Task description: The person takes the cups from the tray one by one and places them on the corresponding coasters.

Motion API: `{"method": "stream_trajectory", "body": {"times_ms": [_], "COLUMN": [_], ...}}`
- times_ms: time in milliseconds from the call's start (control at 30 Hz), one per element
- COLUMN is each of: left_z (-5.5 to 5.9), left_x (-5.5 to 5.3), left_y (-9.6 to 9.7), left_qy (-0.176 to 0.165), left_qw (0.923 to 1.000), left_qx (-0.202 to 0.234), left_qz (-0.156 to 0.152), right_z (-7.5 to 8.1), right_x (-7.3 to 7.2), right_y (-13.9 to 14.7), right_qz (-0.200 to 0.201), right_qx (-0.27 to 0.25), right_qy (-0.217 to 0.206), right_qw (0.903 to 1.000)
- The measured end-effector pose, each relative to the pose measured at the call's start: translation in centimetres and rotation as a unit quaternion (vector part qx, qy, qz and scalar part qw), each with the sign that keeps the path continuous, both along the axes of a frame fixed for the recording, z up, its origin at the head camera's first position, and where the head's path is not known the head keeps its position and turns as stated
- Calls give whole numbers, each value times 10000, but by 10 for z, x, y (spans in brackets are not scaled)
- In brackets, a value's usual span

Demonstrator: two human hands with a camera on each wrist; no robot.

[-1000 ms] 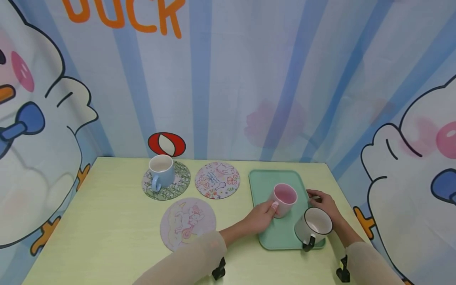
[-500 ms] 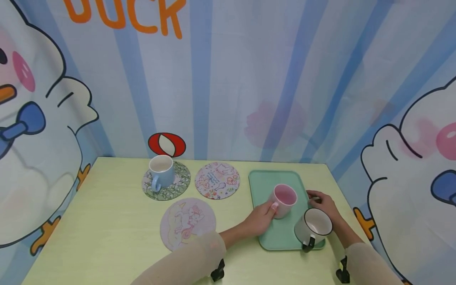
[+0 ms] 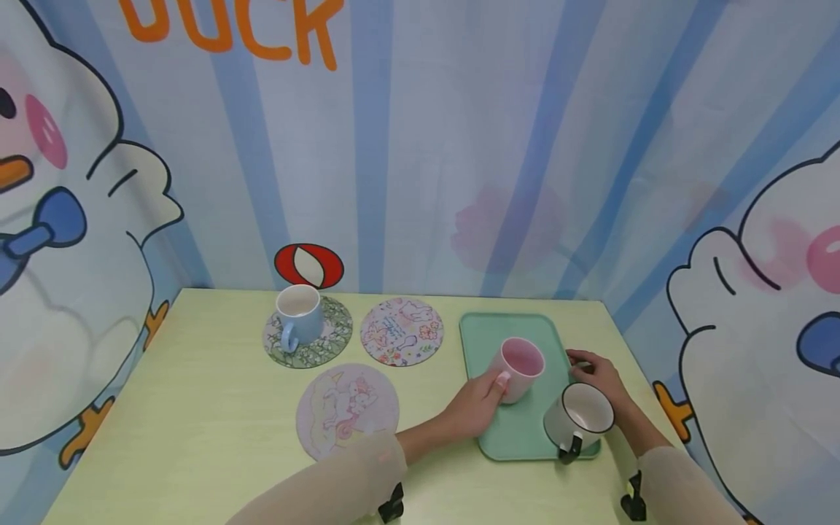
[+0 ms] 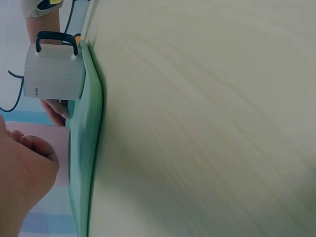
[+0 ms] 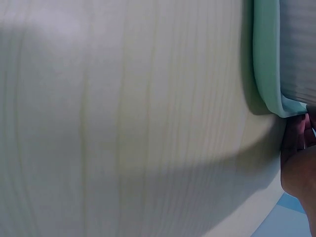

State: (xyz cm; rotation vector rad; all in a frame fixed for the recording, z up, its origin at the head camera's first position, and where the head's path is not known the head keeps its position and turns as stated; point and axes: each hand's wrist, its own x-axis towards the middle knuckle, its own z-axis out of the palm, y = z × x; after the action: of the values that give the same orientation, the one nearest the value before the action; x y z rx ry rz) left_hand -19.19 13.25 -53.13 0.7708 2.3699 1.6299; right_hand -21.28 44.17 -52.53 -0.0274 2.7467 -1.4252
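Note:
My left hand (image 3: 474, 402) grips a pink mug (image 3: 518, 375) by its handle side, over the green tray (image 3: 508, 450). Seen from the left wrist, that mug (image 4: 63, 163) is upright with its base close over the tray's surface. At the tray's right rim, the fingers of my right hand (image 3: 600, 379) hold the edge. A cream mug (image 3: 566, 426) with a dark rim and black handle stands on the tray's near right corner, beside my right wrist. The right wrist view catches only part of the right hand (image 5: 301, 163), below the tray's corner.
On the pale yellow table (image 3: 216, 430), a light blue mug (image 3: 302, 324) stands on a green-patterned round mat (image 3: 336, 328) at the back left. A floral round mat (image 3: 402, 332) lies beside it, and a pink one (image 3: 348, 412) lies nearer. A printed curtain (image 3: 426, 146) hangs behind.
The left hand and the pink mug have shifted slightly to the left in the last half second. The right hand and the cream mug stay in place.

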Motion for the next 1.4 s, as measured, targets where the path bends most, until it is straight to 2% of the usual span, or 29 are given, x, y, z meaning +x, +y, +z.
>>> {"method": "stream_trajectory", "body": {"times_ms": [233,433,800,1133,1267,1400], "left_z": [12,14,19,20,19,16], "left_x": [3,-1,-8,-8,-7,-7], "left_y": [-11,-19,-32,-35,-36,-38], "left_qy": [21,17,-24,91,121,134], "left_qw": [10000,10000,9998,9997,9996,9994], "left_qx": [23,37,156,237,240,312], "left_qz": [-34,-59,-108,-16,-27,-22], "right_z": [-18,-23,-9,-22,-18,-5], "right_x": [-7,-7,-2,-7,-6,-1], "right_y": [7,11,3,9,7,1], "right_qz": [-57,-82,-40,-90,-84,-60], "right_qx": [253,344,243,392,336,185], "right_qy": [65,142,16,164,127,55], "right_qw": [9996,9993,9997,9991,9993,9998]}}
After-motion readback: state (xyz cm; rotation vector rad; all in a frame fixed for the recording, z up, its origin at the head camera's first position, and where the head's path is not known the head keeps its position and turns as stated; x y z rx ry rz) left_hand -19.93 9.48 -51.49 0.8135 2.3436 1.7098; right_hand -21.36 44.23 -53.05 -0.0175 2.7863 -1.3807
